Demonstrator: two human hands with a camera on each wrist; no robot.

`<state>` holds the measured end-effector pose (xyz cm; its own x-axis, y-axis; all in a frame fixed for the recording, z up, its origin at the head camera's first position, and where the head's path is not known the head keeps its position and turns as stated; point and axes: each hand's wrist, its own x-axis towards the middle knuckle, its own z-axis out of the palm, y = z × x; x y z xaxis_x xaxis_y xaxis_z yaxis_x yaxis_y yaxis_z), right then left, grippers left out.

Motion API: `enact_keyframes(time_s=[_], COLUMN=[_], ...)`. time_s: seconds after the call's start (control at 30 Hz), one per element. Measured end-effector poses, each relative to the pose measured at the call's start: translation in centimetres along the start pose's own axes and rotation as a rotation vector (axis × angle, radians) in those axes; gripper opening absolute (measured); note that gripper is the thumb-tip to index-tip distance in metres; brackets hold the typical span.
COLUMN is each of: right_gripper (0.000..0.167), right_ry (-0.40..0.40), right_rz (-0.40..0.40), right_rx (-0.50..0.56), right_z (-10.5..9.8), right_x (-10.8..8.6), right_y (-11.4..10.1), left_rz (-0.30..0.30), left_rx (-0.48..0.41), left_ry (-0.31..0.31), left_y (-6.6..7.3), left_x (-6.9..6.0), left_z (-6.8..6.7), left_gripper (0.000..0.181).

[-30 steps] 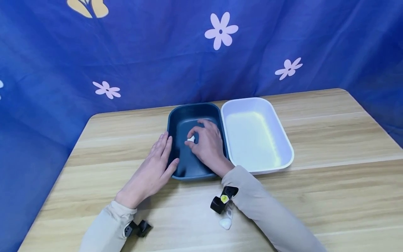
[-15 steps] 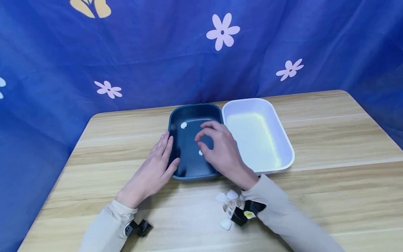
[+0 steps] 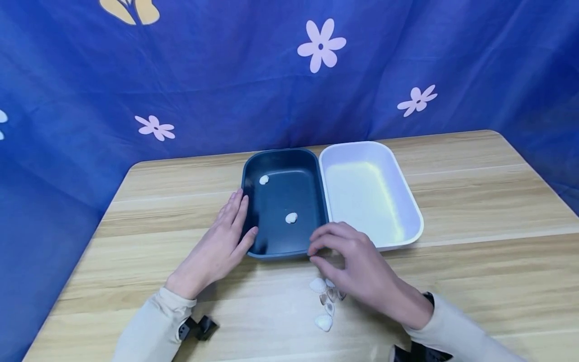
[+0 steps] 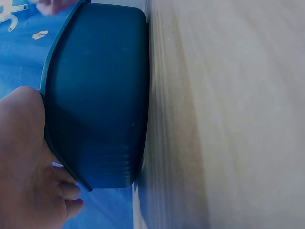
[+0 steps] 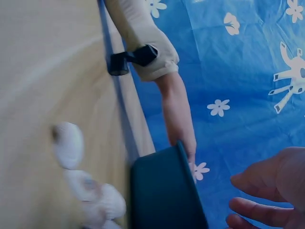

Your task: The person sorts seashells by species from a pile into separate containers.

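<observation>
1. Blue tray (image 3: pixel 285 196) sits just right of your left hand (image 3: pixel 219 239). That hand lies relaxed with straight fingers along the left rim, seemingly to keep the tray from sliding on the desk (image 3: pixel 158 221).
2. Your right hand (image 3: pixel 362 264) is loosely curved, thumb and fingers a little apart, with nothing visible between them. Its fingertips stand by the tray's near right corner.
3. Two shells (image 3: pixel 291 218) lie inside the blue tray, where its walls should contain them: one just beyond your right fingertips, the other farther off, near your left fingertips.
4. Loose shells (image 3: pixel 318 285) cluster on your side of the right fingertips, probably for a short reach.
5. White tray (image 3: pixel 362 201) stands beyond your right hand, just beside the blue one, perhaps so both stay reachable.
</observation>
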<state>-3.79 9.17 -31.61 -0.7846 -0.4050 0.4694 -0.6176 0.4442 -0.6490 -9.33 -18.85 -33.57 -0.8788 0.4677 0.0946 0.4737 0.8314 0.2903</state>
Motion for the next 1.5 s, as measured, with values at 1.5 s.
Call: enact_keyframes(time_s=[1.5], right_gripper=[0.019], right_ry=[-0.394], right_rz=[-0.291], right_rx=[-0.145], right_z=[1.7], right_x=[-5.7], right_y=[2.2], left_rz=[-0.012], left_rx=[0.002], left_ry=[-0.006], left_y=[0.2], left_x=[-0.1], left_z=[-0.3], left_gripper=[0.069])
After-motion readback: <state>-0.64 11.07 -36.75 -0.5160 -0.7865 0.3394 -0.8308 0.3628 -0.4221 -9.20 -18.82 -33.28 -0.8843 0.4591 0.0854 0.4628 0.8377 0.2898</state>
